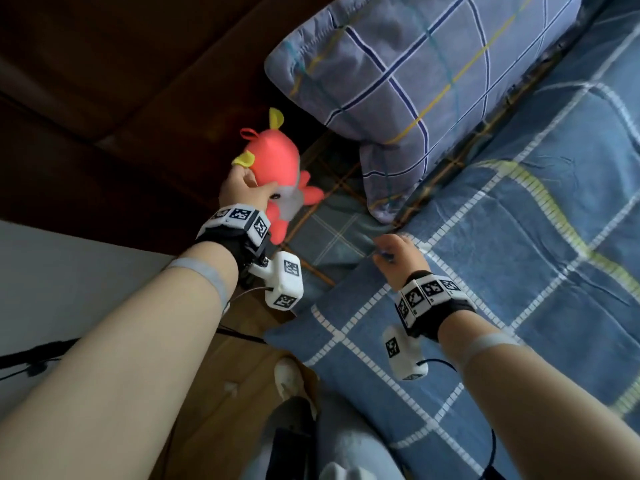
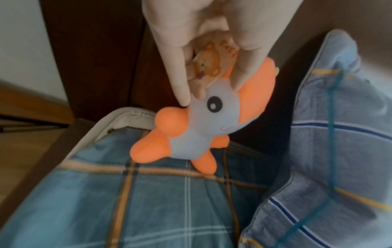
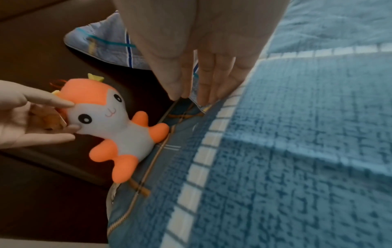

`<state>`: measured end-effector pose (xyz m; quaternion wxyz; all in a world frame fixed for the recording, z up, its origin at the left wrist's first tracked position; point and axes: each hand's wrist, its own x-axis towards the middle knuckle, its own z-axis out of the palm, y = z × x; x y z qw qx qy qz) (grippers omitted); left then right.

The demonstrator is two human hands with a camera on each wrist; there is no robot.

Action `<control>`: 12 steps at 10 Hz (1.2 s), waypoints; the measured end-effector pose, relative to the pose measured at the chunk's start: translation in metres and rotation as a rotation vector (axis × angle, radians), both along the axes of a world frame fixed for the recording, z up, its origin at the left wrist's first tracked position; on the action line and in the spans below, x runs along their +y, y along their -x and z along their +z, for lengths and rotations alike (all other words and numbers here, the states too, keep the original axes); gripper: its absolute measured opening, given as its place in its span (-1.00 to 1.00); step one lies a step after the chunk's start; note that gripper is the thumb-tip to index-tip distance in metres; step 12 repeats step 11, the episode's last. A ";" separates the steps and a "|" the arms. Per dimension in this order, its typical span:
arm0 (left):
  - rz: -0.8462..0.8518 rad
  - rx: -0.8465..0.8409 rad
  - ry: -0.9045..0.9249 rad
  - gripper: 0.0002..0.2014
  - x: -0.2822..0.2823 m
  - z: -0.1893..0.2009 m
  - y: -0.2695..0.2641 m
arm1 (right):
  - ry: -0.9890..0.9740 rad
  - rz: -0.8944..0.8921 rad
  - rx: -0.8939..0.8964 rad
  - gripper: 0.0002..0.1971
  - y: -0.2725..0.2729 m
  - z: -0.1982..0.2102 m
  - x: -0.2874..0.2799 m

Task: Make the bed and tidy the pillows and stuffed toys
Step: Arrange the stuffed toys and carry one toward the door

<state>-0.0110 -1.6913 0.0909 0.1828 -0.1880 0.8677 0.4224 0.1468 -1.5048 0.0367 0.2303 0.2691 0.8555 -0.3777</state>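
I'm seeing black straps [image 1: 450, 315] wrapping the wrists behind left hand [image 1: 242, 188] and right hand [image 1: 400, 259], carrying white marker-tag blocks [image 1: 240, 213], white camera pods [image 1: 285, 284] dangling, thin black cables [image 1: 443, 361] trailing, pale blue forearm bands [image 1: 207, 273].

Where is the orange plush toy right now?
Head view, left of centre: the plush toy hangs from the left hand, pinched by its head, over the corner of the bed, just left of the plaid pillow.

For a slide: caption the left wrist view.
Left hand pinches an orange-and-white plush toy by its head over a plaid sheet, beside a pillow.
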 end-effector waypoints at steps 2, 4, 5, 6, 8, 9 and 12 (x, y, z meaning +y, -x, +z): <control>-0.016 -0.019 0.086 -0.27 -0.003 0.000 0.012 | 0.018 0.002 -0.019 -0.63 0.027 0.000 -0.010; -0.036 -0.083 0.075 -0.23 -0.008 -0.004 0.016 | -0.050 0.106 -0.077 -0.73 0.033 0.006 -0.014; -0.060 -0.054 0.134 -0.46 -0.008 -0.002 0.016 | -0.101 0.141 -0.092 -0.80 0.033 0.011 -0.016; -0.076 0.003 0.116 -0.56 -0.009 -0.002 0.015 | -0.115 0.143 -0.088 -0.83 0.032 0.015 -0.019; -0.082 -0.138 0.004 -0.50 -0.017 -0.008 0.010 | -0.121 0.111 -0.077 -0.79 0.023 0.020 -0.025; -0.045 -0.200 -0.056 -0.29 -0.025 -0.014 0.005 | -0.127 0.097 -0.070 -0.79 0.017 0.027 -0.028; -0.092 -0.194 -0.079 -0.20 -0.047 -0.010 -0.003 | -0.143 0.064 -0.019 -0.79 0.009 0.039 -0.041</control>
